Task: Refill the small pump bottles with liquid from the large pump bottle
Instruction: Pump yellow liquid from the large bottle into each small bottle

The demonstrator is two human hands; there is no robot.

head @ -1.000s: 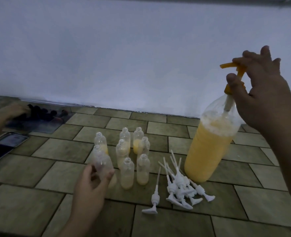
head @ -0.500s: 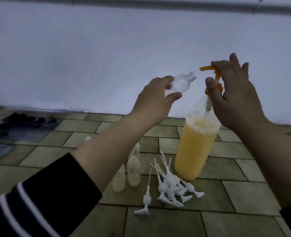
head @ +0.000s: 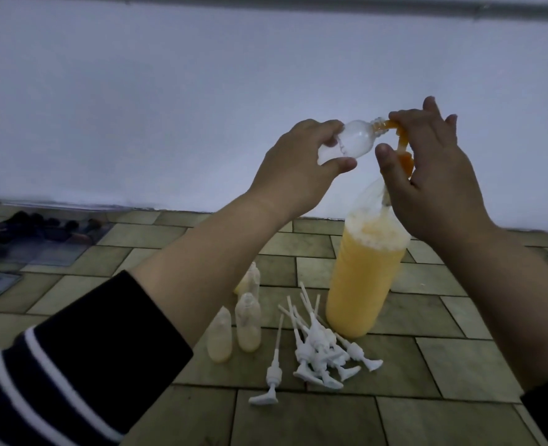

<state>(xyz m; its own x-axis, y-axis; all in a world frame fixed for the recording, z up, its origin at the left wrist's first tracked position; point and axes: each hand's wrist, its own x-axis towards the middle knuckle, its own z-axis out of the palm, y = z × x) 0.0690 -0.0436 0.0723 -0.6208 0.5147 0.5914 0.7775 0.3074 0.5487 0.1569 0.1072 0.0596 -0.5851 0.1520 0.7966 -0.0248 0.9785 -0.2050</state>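
Left hand (head: 293, 169) holds clear, seemingly empty bottle (head: 130, 143) against orange spout (head: 487, 125).

- a plain pale wall (head: 169, 107) fills the upper half, dimly lit
- a grey pipe (head: 298, 2) runs along the top edge
- greenish-brown floor tiles (head: 459, 365) lie staggered, with dark joints between them

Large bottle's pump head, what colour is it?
Orange, seen in the head view: the pump head under the right hand.

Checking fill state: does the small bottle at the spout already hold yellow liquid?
No: the small bottle in the left hand looks clear and empty.
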